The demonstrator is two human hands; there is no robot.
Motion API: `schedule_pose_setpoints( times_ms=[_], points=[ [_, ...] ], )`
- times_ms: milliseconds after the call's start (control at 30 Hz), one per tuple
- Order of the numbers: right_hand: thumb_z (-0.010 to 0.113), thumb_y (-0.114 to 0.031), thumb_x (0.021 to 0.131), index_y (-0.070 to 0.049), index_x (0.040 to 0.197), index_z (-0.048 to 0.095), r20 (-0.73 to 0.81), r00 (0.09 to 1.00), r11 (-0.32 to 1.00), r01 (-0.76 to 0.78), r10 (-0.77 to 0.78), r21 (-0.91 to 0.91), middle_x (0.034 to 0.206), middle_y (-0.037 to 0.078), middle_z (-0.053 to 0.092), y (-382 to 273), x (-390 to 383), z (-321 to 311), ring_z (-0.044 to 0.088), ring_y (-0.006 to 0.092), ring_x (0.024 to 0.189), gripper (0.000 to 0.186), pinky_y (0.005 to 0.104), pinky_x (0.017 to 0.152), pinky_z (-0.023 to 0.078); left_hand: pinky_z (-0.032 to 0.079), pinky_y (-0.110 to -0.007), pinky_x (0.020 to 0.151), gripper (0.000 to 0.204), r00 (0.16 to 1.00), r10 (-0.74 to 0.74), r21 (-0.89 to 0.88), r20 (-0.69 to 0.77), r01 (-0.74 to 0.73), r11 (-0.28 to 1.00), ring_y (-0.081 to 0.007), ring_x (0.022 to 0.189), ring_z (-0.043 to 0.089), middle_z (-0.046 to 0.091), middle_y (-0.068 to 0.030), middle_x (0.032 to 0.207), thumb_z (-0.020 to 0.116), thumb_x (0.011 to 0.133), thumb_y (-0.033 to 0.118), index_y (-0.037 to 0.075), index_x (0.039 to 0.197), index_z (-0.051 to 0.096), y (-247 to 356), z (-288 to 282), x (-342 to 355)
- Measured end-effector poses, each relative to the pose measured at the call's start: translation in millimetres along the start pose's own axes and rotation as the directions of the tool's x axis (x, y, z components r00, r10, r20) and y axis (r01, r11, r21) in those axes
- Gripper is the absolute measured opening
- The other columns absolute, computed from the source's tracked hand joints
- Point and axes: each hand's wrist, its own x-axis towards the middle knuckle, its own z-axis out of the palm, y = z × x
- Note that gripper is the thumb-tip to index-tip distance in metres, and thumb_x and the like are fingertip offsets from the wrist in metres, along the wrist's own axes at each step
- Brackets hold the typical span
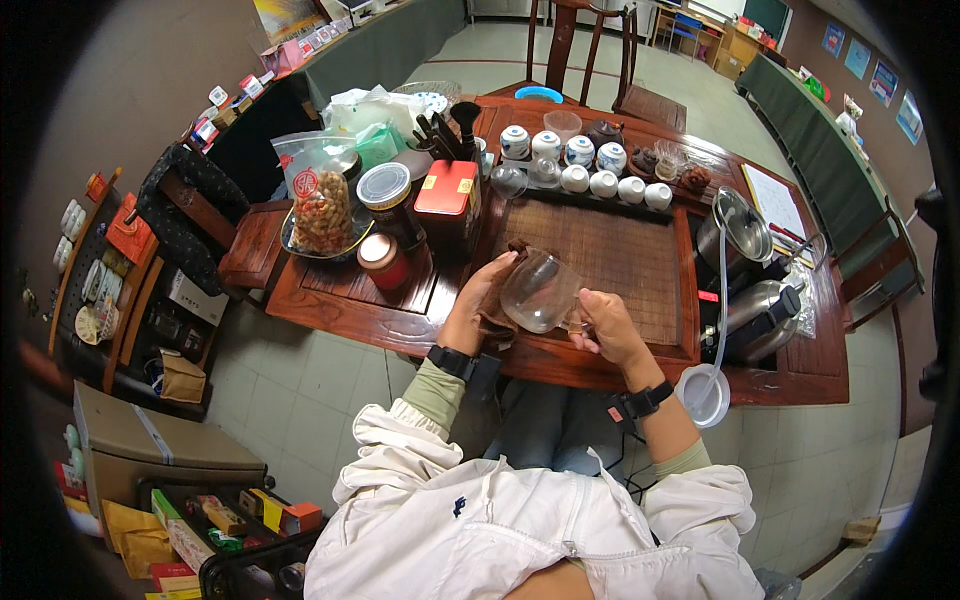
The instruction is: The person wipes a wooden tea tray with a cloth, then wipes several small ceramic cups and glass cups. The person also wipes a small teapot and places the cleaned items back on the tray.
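A clear glass pitcher [543, 293] is held tilted above the near edge of the bamboo tea tray [630, 270]. My right hand [612, 325] is closed around its handle side. On the other side, my left hand [470, 312] has a brown cloth [497, 305] against the glass, the cloth bunched between palm and pitcher. Part of the left fingers is hidden behind the cloth. Beyond the tray stand several blue-and-white lidded jars [578, 151] and a row of small white cups [603, 184]. Small clear glass vessels [509, 181] sit beside them.
To the left are a red-lidded tin [447, 190], a dark jar [385, 190], a small red jar [382, 260] and a bag of nuts [322, 215]. Right of the tray are a steel pot [733, 235], a kettle [765, 315] and a hose leading into a white bucket [703, 397].
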Motion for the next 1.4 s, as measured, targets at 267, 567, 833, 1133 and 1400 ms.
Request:
schedule_pose_setpoints(
  times_ms=[267,567,833,1133,1400],
  points=[
    [0.048,-0.041,0.099,-0.003,0.079,0.056,-0.135,0.982,0.985,0.144,-0.131,0.091,0.056,0.01,0.057,11.6,18.9,30.1,0.043,0.008,0.035,0.043,0.0198,0.032,0.031,0.047,-0.036,0.094,0.031,0.851,0.504,0.94,0.146,-0.279,0.199,-0.0226,0.107,0.058,0.059,-0.0122,0.12,0.051,0.092,0.003,0.003,0.123,0.054,-62.3,-11.4,-56.9],
    [0.049,-0.04,0.098,-0.002,0.078,0.055,-0.33,0.924,0.981,0.171,-0.193,-0.094,0.054,0.007,0.056,15.5,33.9,47.9,0.044,0.0084,0.036,0.043,0.0208,0.034,0.032,0.047,-0.034,0.086,0.022,0.862,0.447,0.892,0.239,-0.377,0.249,-0.021,0.101,0.057,0.06,-0.0091,0.109,0.059,0.09,0.006,0.004,0.112,0.058,-66.3,24.8,-67.4],
    [0.052,-0.034,0.098,-0.002,0.07,0.055,-0.373,0.81,0.836,0.24,-0.453,-0.494,0.053,0.006,0.056,29.9,38.6,40.3,0.053,0.0119,0.042,0.042,0.0286,0.04,0.041,0.053,-0.032,0.081,0.024,0.922,0.388,0.528,0.024,-0.341,0.778,-0.0236,0.089,0.063,0.065,-0.0113,0.104,0.061,0.091,0.017,0.005,0.111,0.06,-48.5,50.2,-53.8],
    [0.048,-0.035,0.097,0.0,0.07,0.051,-0.28,0.809,0.505,0.024,-0.517,-0.863,0.062,0.02,0.057,20.6,73.3,-15.4,0.058,0.0389,0.06,0.044,0.0452,0.056,0.046,0.056,-0.037,0.071,0.04,0.875,0.259,0.116,-0.408,-0.232,0.966,-0.0267,0.083,0.064,0.064,-0.014,0.097,0.066,0.086,0.028,-0.001,0.111,0.056,9.6,12.7,-75.3],
    [0.05,-0.036,0.098,-0.001,0.081,0.049,-0.274,0.937,0.607,-0.089,-0.218,-0.79,0.066,0.01,0.057,31.2,126.4,-14.2,0.059,0.0198,0.052,0.039,0.0355,0.048,0.046,0.047,-0.027,0.08,0.033,0.637,0.715,0.799,-0.286,-0.253,0.545,-0.0131,0.088,0.059,0.063,-0.0062,0.097,0.07,0.083,0.015,-0.002,0.107,0.054,3.6,-6.3,-85.8]
  ],
)
